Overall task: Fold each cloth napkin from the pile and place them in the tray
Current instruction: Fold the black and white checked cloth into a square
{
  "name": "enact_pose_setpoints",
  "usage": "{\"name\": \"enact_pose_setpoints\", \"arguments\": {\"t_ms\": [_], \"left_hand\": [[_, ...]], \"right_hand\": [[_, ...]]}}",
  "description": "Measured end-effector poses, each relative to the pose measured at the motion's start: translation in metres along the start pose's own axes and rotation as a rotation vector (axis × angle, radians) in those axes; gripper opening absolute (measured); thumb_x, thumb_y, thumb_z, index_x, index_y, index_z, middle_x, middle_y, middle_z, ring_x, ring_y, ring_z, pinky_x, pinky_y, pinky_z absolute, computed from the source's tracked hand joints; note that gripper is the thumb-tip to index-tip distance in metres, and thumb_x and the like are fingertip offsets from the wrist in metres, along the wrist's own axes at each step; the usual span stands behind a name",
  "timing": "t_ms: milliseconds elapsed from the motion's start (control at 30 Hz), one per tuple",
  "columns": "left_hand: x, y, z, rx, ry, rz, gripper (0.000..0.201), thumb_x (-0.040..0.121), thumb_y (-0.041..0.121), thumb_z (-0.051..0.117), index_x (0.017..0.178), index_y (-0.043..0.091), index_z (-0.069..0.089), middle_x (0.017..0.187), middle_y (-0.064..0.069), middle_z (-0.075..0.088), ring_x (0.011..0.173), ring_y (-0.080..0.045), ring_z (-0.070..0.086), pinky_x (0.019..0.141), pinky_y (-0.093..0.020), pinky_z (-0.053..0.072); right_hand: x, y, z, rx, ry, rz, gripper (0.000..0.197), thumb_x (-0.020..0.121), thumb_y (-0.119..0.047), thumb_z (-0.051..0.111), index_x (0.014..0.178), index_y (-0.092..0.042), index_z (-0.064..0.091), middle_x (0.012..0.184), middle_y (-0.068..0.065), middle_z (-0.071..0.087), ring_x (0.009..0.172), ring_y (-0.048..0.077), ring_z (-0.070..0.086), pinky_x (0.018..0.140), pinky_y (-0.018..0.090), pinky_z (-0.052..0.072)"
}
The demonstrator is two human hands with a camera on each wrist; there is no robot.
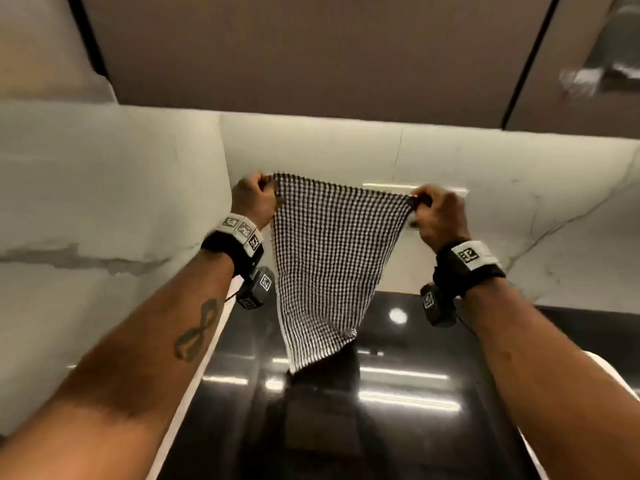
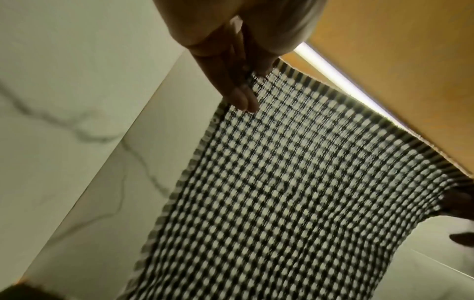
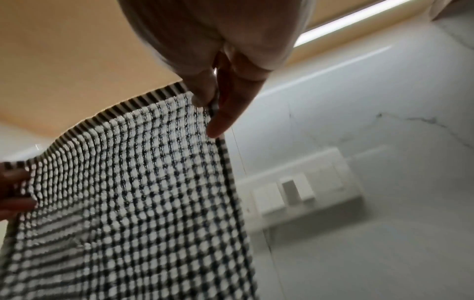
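Fingers point(image 2: 241, 97) of the left hand point(image 1: 254, 199) are pinched onto one top corner of a black-and-white houndstooth cloth napkin point(image 1: 332, 258), thumb on one side, fingertips on the other. The left wrist view shows it best, with the weave bunching a bit right under the pinch. The right hand point(image 1: 438, 216) does the same at the other top corner: in the right wrist view its thumb and forefinger point(image 3: 225, 117) clamp the striped hem right at the edge.

So the napkin hangs in the air between the two hands, top edge pulled fairly taut. It narrows toward the bottom, where the lower corner looks curled over on itself. It dangles above a glossy black worktop point(image 1: 398, 410), not touching it as far as the head view shows.

Both wrists wear black bands with white strips carrying square black-and-white marker codes point(image 1: 467, 255). They aren't readable text, just blocky patterns. The left forearm has a dark tattoo point(image 1: 199, 329).

Behind it all is a white marble-look wall point(image 1: 104, 188) with grey veins, brownish cabinets point(image 1: 311, 53) above, and a lit strip light point(image 3: 354, 24) under them. A white switch plate point(image 3: 302, 188) sits on the wall near the right hand; no lettering shows on it.
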State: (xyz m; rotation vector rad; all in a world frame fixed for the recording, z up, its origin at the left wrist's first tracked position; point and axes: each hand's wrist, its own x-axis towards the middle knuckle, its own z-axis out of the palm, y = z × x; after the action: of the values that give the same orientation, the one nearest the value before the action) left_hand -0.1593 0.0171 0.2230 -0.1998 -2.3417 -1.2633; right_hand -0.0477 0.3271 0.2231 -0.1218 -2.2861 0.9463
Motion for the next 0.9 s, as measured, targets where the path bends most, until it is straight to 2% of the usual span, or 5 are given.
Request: {"name": "enact_pose_setpoints", "arguments": {"t_ms": [200, 300, 600, 767, 900], "left_hand": [[-0.058, 0.031, -0.048, -0.094, 0.051, 0.193, 0.022, 0.095, 0.031, 0.059, 0.101, 0.011, 0.064, 0.095, -0.005, 0.072, 0.086, -0.021, 0.067, 0.076, -0.030, 0.054], [-0.132, 0.009, -0.057, -0.065, 0.079, 0.233, 0.017, 0.094, 0.025, 0.065, 0.103, 0.009, 0.065, 0.095, 0.000, 0.070, 0.087, -0.011, 0.064, 0.077, -0.018, 0.049], [-0.356, -0.090, -0.050, 0.148, -0.226, -0.040, 0.013, 0.086, 0.020, 0.073, 0.090, 0.030, 0.067, 0.084, 0.002, 0.071, 0.077, -0.018, 0.067, 0.072, -0.031, 0.052], [-0.433, -0.123, -0.056, 0.205, -0.506, -0.245, 0.016, 0.091, 0.027, 0.067, 0.083, 0.040, 0.062, 0.085, 0.011, 0.072, 0.080, -0.009, 0.068, 0.077, -0.034, 0.055], [-0.464, -0.121, -0.071, 0.148, -0.525, -0.271, 0.010, 0.096, 0.026, 0.063, 0.086, 0.029, 0.064, 0.079, 0.008, 0.068, 0.076, -0.008, 0.064, 0.070, -0.033, 0.051]], "right_hand": [[-0.022, -0.032, -0.067, 0.100, 0.063, -0.172, 0.014, 0.088, -0.003, 0.066, 0.098, -0.011, 0.072, 0.086, 0.003, 0.071, 0.072, -0.003, 0.064, 0.070, 0.003, 0.047], [-0.076, -0.010, -0.076, 0.129, -0.077, -0.166, 0.019, 0.088, 0.001, 0.066, 0.099, -0.013, 0.073, 0.085, 0.000, 0.071, 0.072, -0.012, 0.063, 0.071, 0.005, 0.048], [-0.307, 0.101, -0.048, 0.084, -0.452, 0.013, 0.030, 0.084, 0.004, 0.071, 0.090, -0.026, 0.072, 0.089, -0.010, 0.072, 0.087, 0.003, 0.067, 0.080, 0.015, 0.050], [-0.390, 0.126, -0.052, 0.077, -0.660, 0.147, 0.038, 0.086, -0.001, 0.067, 0.088, -0.039, 0.068, 0.089, -0.025, 0.070, 0.087, -0.012, 0.063, 0.082, 0.011, 0.047], [-0.410, 0.122, -0.074, 0.165, -0.744, 0.218, 0.024, 0.089, -0.006, 0.070, 0.095, -0.029, 0.072, 0.093, -0.017, 0.074, 0.091, -0.001, 0.067, 0.082, 0.011, 0.048]]}}
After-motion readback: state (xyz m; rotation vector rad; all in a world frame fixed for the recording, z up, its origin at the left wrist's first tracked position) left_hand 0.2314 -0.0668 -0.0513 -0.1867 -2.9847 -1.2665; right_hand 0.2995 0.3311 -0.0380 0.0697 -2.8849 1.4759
